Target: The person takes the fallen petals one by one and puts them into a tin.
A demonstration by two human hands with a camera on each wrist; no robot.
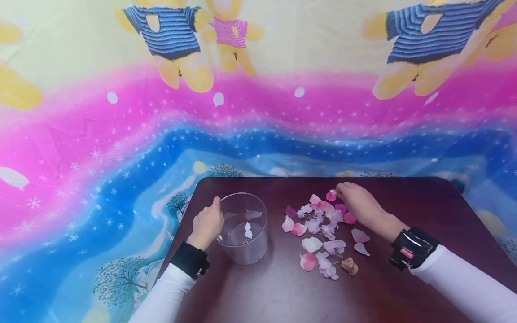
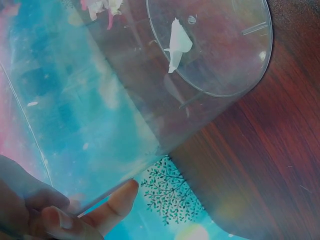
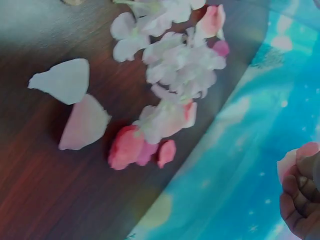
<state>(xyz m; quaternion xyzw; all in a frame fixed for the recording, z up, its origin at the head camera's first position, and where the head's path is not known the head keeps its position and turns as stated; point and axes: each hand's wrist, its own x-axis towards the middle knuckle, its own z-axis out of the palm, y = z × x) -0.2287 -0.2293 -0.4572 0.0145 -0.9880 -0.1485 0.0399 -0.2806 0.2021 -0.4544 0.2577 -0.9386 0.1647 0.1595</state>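
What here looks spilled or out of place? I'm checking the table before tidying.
Loose petals lie scattered over the table beside the clear cup, which holds only one white petal. One brownish, crumpled piece stands out among the pink ones.

a home-like craft corner: dark wooden table (image 1: 404,287) before a cartoon-bear sheet (image 1: 121,134) (hung as backdrop).

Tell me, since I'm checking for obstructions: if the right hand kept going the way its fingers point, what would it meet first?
The right hand points toward the table's far-left. At its fingertips is a pink petal; beyond it, bare table as far as visible, though depth is uncertain.
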